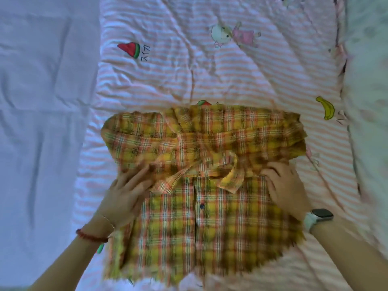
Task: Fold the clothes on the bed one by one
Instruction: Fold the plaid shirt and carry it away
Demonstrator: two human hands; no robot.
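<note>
A: Okay, quick one. Plaid shirt lies button-side up on the striped quilt, in the near middle of the bed. Far half is bunched, sleeves crossed over the chest, collar area rumpled.

B: Hands?

A: Left hand lies on the shirt's left edge, fingers fairly straight and spread, pressing the cloth where the folded part meets the body. Looks like pressing, not pinching. Right hand is at the right edge, fingers curled onto a ridge of fabric; seems to be gripping it, though the fingertips are partly tucked so not fully sure.

B: Step?

A: Mid-fold on this one garment, I'd say. Sleeves are in, body not yet folded over. Near hem still flat and open toward the person.

B: Next move needs?

A: Probably flatten the crossed sleeves first, that loose strip in the middle sticks up. Then both hands need an even hold on matching edges to bring one half over the other, or it goes skewed.

B: Other stuff?

A: White sheet on the left, pale bedding far right. Watch on the right wrist, red bracelet on the left. No other clothes visible.
</note>
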